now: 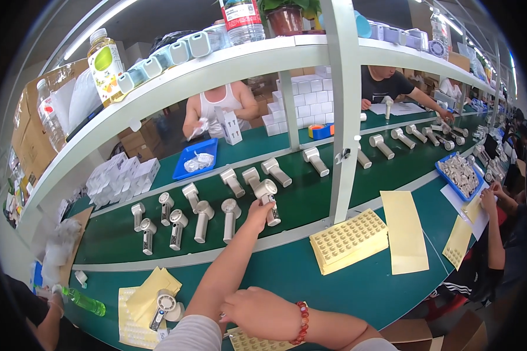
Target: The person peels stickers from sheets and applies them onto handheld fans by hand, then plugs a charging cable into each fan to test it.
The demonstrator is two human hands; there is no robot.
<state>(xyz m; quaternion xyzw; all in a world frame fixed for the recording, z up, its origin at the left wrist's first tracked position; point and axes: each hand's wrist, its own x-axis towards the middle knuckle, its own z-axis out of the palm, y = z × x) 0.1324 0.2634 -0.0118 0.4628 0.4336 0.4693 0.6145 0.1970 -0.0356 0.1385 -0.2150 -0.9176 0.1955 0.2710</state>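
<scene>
My left hand point(262, 212) reaches over the green belt and grips a pale handheld fan point(270, 205) by its handle, with the round head up. Several similar handheld fans point(202, 221) stand or lie in rows on the belt around it. Beside my left forearm, my right hand point(255, 311) is closed, its fingers curled; what they hold, if anything, is hidden. Under that hand a yellow sheet of small round pads point(257, 341) shows in part. Left of my forearm, a handheld fan point(166, 302) rests on yellow sheets point(136, 316).
A yellow pad-sheet stack point(351, 241) lies right of my arms, near a white upright post point(344, 128). A shelf with bottles point(105, 67) spans above. Across the belt are a blue tray point(180, 174), white boxes and two people. Other people's hands work at both sides.
</scene>
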